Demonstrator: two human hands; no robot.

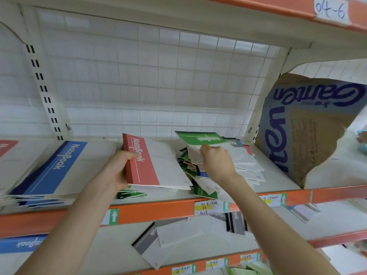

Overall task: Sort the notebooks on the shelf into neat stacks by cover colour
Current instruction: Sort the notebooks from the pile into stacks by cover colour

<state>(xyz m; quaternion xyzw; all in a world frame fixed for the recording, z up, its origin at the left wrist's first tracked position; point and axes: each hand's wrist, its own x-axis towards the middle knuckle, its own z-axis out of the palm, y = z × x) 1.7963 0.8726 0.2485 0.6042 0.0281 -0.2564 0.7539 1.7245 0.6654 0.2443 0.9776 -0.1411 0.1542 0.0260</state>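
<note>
My left hand (119, 171) grips the spine edge of a red-and-white notebook (158, 165), held tilted above a few green notebooks (132, 195) on the shelf (158, 212). My right hand (216, 161) pinches a green notebook (200, 138) and lifts it off a messy heap of green, blue and white notebooks (200, 179). More white-faced notebooks (248, 165) fan out to the right of the heap. A stack with a blue notebook (49, 171) on top lies at the left. A red notebook (7, 146) shows at the far left edge.
A torn cardboard box (309, 126) with blue lettering stands at the shelf's right end. White wire mesh (149, 76) backs the shelf. On the lower shelf lie grey notebooks (158, 241) and a blue one (21, 244). Price labels (208, 208) line the orange shelf edge.
</note>
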